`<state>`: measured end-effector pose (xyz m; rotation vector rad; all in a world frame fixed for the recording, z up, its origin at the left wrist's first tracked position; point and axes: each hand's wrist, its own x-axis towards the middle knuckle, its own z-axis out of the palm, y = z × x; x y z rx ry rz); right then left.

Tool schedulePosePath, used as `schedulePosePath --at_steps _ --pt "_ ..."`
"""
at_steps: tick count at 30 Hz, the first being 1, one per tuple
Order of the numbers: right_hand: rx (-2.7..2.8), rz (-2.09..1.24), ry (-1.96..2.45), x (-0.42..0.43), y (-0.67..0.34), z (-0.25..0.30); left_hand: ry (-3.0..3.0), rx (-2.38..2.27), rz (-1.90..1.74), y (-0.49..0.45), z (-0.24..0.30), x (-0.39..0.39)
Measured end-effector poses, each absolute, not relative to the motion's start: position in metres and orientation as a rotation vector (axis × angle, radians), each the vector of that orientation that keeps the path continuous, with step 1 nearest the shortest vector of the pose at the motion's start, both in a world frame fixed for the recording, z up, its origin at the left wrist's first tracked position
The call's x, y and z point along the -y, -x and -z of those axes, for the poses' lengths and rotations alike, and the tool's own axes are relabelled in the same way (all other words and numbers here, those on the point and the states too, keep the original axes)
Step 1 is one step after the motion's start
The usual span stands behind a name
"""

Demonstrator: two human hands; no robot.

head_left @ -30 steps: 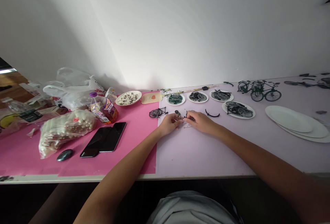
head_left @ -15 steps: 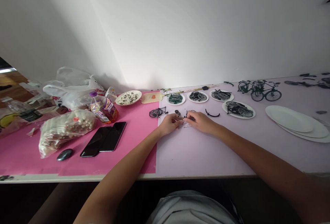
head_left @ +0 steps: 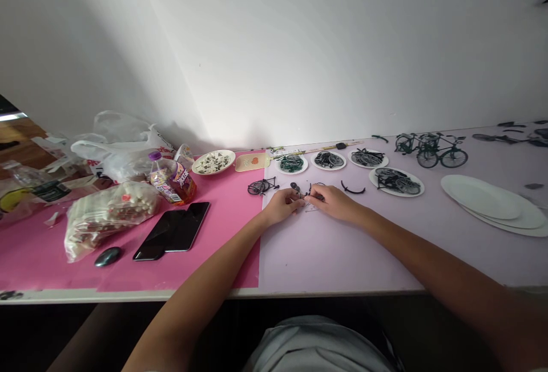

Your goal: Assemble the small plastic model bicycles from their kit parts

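Both of my hands meet over the pale purple table top. My left hand (head_left: 282, 205) and my right hand (head_left: 331, 201) pinch small dark model bicycle parts (head_left: 305, 194) between their fingertips; the parts are too small to name exactly. Just beyond my fingers lie a small dark wheel piece (head_left: 295, 187) and a curved black mudguard piece (head_left: 352, 189). A small black wheel-and-frame assembly (head_left: 259, 187) rests left of my left hand, on the edge of the pink sheet.
Small white plates (head_left: 327, 160) of dark parts line the back, with finished model bicycles (head_left: 432, 150) and stacked white plates (head_left: 488, 203) to the right. On the pink sheet (head_left: 128, 269) lie two phones (head_left: 173, 230), a juice bottle (head_left: 172, 180), a bag of pale pieces (head_left: 109, 212) and a bowl (head_left: 213, 162).
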<state>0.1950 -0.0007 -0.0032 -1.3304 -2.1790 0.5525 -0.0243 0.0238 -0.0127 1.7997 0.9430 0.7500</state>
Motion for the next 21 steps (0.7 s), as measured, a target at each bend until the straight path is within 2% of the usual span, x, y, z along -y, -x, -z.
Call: schedulePosePath --at_steps 21 --pt "2.189 -0.570 1.339 0.0026 -0.1948 -0.0002 -1.822 -0.987 -0.725 0.0243 0.0104 -0.0220"
